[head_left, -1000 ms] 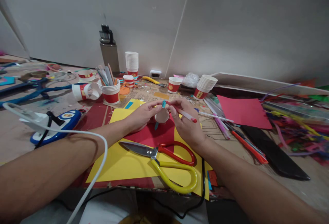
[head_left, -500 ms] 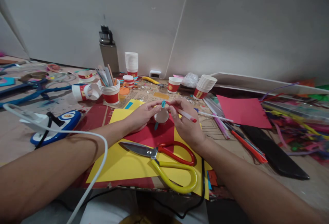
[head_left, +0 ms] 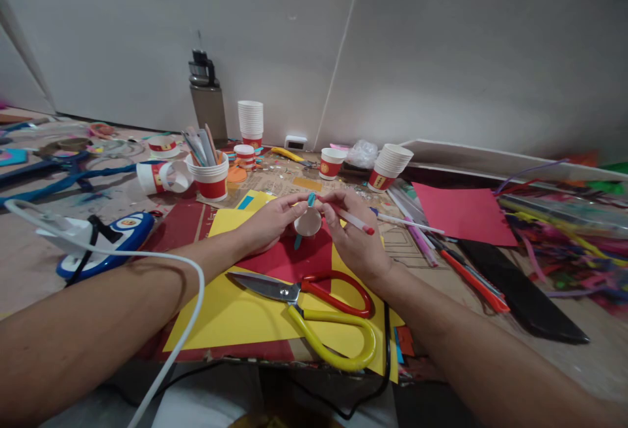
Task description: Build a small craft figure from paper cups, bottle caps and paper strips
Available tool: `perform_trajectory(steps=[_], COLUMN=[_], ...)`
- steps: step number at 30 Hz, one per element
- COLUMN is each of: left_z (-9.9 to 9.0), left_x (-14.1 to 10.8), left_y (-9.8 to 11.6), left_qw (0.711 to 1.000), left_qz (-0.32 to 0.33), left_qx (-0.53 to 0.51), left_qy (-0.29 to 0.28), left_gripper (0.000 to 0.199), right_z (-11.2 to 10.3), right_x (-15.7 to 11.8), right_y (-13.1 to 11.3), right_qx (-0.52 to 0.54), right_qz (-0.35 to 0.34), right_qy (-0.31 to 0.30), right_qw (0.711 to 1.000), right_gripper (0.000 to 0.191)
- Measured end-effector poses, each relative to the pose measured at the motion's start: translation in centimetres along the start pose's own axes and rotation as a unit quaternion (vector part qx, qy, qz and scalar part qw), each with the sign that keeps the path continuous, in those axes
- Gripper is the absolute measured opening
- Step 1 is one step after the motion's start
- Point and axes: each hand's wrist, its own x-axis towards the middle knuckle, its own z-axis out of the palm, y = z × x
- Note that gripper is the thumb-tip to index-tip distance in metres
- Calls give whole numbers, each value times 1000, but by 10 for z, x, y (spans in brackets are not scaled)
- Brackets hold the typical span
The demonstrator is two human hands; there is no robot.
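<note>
My left hand [head_left: 271, 224] is closed on a small white paper cup piece [head_left: 308, 224], held with its round face toward me. Blue paper strips [head_left: 312, 199] stick out at its top and bottom. A red-capped pen [head_left: 354, 220] is gripped in my right hand [head_left: 357, 237], its inner end close to the upper blue strip. Whether the pen touches the strip I cannot tell. Beneath both hands lie a red paper sheet [head_left: 304, 259] and yellow sheets [head_left: 206, 313]. Scissors [head_left: 294, 294] with one red and one yellow handle rest on these, blades pointing left.
A cup of pens and tools [head_left: 212, 184] stands left of my hands. Behind are stacked paper cups [head_left: 250, 120], a bottle [head_left: 208, 110] and a yellow cutter [head_left: 289, 153]. A white cable [head_left: 199, 297] crosses my left forearm. To the right lie pink paper [head_left: 464, 215] and a black case [head_left: 524, 294].
Almost nothing differs. Both hands keep the same hold on the cup piece and the pen, and the view has shifted very slightly.
</note>
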Motion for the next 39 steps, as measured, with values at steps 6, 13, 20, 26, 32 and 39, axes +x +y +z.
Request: perform_trajectory(steps=[6,13,20,26,32,39], left_z=[0,1,7,9,7,6], left_x=[0,-1,-3,-3,-2,-4], left_y=[0,1,7,9,12,16], left_qw=[1000,1000,999,996,994,995], left_qz=[-2,-8,-34,-59,-68,-54], left_qx=[-4,-1,-12,-23,-41,-37], left_qy=[-1,9,31,56,72,72], left_gripper=[44,40,43,30,24,25], right_z=[0,-1,-8,-31,-76,-111], right_x=[-1,-1,1,1,-21,-59], right_y=[0,-1,-6,-13,-2,35], right_qx=[11,14,28,-20,-114,-320], right_qz=[8,14,-1,-64,-25,88], right_qy=[-3,-3,16,19,-13,-202], right_qw=[1000,1000,999,998,993,921], right_gripper=[9,11,10,13,18,23])
